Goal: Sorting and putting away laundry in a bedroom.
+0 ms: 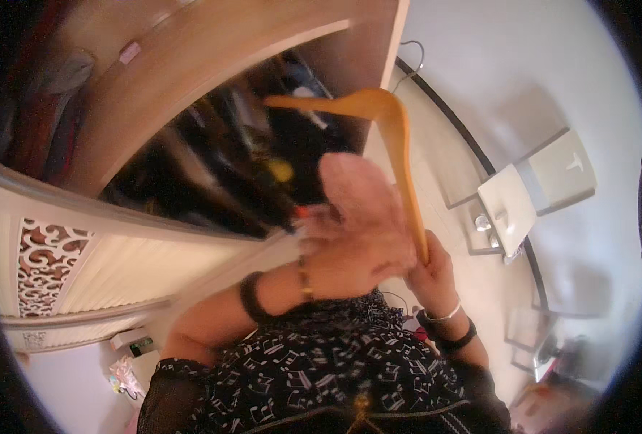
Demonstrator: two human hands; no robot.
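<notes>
A wooden clothes hanger [400, 145] with a metal hook stands tilted in front of me, its hook pointing up and away. My right hand [435, 273] is closed around the near end of one hanger arm. Beside it, my left hand [361, 253] reaches across from the left, smeared by motion, with its fingers bent around a crumpled pink cloth [361, 184]. The cloth bunches up above that hand and lies close to the hanger's arm. What kind of garment it is, I cannot tell.
Dark clothes [241, 137] fill the open wardrobe ahead and to the left. Its cream door [118, 267] has a scrollwork panel. Folded fabric [61, 79] lies on a shelf at far left. A white chair [509, 202] with small things on it stands by the right wall.
</notes>
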